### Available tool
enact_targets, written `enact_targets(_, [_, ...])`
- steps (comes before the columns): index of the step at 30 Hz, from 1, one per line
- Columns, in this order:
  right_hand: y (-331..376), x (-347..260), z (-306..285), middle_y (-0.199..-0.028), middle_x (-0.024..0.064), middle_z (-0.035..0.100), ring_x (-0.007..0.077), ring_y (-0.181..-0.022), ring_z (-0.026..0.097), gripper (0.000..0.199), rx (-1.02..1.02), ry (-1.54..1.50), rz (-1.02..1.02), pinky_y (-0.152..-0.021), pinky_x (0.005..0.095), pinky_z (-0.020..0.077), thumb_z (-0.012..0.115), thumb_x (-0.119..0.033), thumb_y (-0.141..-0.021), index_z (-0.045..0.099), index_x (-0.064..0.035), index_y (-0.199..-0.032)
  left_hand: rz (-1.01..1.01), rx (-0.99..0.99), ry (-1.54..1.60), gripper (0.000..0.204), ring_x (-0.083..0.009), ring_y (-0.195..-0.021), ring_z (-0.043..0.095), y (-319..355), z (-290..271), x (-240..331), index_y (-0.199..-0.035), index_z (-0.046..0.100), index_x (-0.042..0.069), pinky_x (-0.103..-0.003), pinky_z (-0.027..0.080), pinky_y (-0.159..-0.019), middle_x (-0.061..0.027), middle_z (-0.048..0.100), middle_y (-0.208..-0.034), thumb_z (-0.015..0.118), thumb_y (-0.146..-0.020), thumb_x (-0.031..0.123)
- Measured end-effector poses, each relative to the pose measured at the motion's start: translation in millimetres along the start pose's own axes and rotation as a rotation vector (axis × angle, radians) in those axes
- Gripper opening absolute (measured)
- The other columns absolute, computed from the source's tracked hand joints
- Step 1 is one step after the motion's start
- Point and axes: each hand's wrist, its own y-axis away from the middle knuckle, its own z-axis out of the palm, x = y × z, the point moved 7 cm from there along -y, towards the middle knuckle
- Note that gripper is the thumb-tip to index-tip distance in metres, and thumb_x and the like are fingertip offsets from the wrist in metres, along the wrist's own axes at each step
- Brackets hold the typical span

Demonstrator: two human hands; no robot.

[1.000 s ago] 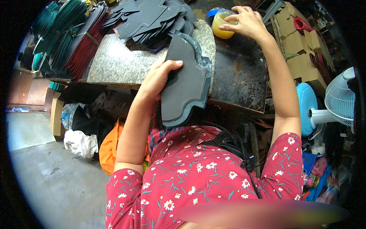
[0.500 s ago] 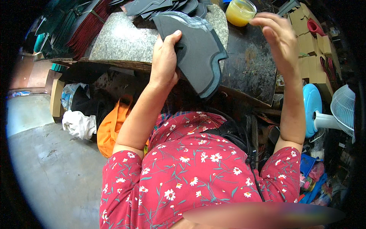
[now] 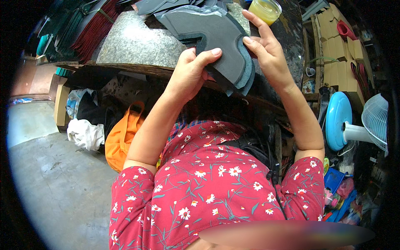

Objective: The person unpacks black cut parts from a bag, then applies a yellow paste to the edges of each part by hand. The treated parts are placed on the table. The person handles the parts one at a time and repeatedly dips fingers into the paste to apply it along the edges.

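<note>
My left hand (image 3: 191, 71) grips a small stack of dark grey curved sheet pieces (image 3: 227, 52) at its near left edge, thumb on top and fingers underneath. The layers look slightly fanned along the right side, and the far edge has a shiny, whitish smear. Against the right edge of the stack is my right hand (image 3: 266, 52), index finger stretched out and thumb apart from it, the thumb tip by the notch. Its other fingers are partly hidden. Beyond it stands a clear jar (image 3: 265, 11) of yellowish substance.
More dark cut pieces (image 3: 162, 6) lie at the far side of a speckled stone slab (image 3: 133, 41) on the dark bench. Bundled red strips (image 3: 96, 29) sit far left. Cardboard boxes (image 3: 333, 46) and a white fan (image 3: 366, 125) are at right; an orange bag (image 3: 121, 143) is below the bench.
My right hand has come from beside the jar leftward to the right edge of the stack. My left hand has turned the stack and brought it slightly right.
</note>
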Motion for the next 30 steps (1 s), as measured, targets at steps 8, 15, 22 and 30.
enact_targets(8, [19.1, -14.2, -4.1, -0.096, 0.0084, 0.067, 0.0293, -0.074, 0.065, 0.056, 0.127, 0.974, -0.485, -0.069, 0.0356, 0.0547, 0.060, -0.004, -0.085, 0.056, -0.0231, -0.137, 0.020, 0.108, 0.156, 0.033, -0.0203, -0.091, 0.070, -6.5, -8.1, 0.5, -0.115, 0.057, -0.004, -0.034, 0.059, -0.083, -0.0122, 0.068, -0.105, 0.061, -0.093, 0.020])
enact_targets(15, [14.0, -13.4, -1.6, -0.129, 0.0104, 0.055, 0.0322, -0.117, 0.052, 0.064, 0.088, 1.056, -0.476, -0.101, 0.0401, 0.0442, 0.058, 0.001, -0.080, 0.053, -0.0203, -0.140, 0.003, 0.090, 0.047, 0.034, -0.0204, -0.094, 0.070, -7.9, -5.3, -0.3, -0.118, 0.056, -0.004, -0.034, 0.058, -0.084, -0.0137, 0.067, -0.109, 0.061, -0.093, 0.018])
enact_targets(22, [13.4, 8.4, 0.3, -0.151, 0.0090, 0.039, 0.0307, -0.137, 0.036, 0.074, -0.035, 0.739, -0.444, -0.115, 0.0406, 0.0285, 0.055, 0.006, -0.072, 0.056, -0.0246, -0.139, 0.015, 0.089, 0.176, 0.032, -0.0222, -0.086, 0.070, -13.1, -5.5, 1.4, -0.114, 0.057, -0.005, -0.036, 0.060, -0.073, -0.0130, 0.067, -0.103, 0.061, -0.092, 0.018])
enact_targets(30, [33.8, -3.9, -4.9, -0.156, 0.0080, 0.035, 0.0296, -0.143, 0.029, 0.056, -0.142, 0.559, -0.471, -0.118, 0.0437, 0.0171, 0.059, 0.000, -0.082, 0.065, -0.0265, -0.130, 0.012, 0.139, 0.168, 0.036, -0.0232, -0.095, 0.070, -14.4, -9.7, -0.1, -0.118, 0.056, -0.006, -0.038, 0.058, -0.087, -0.0146, 0.067, -0.109, 0.059, -0.093, 0.019])
